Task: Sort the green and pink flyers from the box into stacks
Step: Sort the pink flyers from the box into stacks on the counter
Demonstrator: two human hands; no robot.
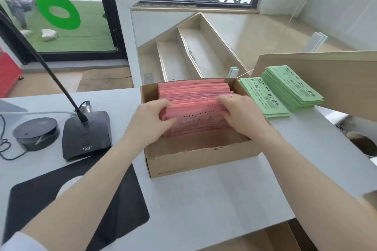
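An open cardboard box [204, 159] sits on the white counter, filled with a thick row of pink flyers [193, 96] standing on edge. My left hand [151, 122] grips the left end of the front bunch of pink flyers, fingers curled round the edge. My right hand [240, 114] grips the right end of the same bunch. To the right of the box lie two stacks of green flyers, a thinner one [265, 98] next to the box and a thicker one [293, 87] further right.
A black desk microphone base [85, 134] with its gooseneck, a round black device [36, 132] and a black mouse mat [122, 210] lie left of the box. A wooden board [336, 71] slants behind the green stacks. A stepped shelf [183, 57] stands beyond the counter.
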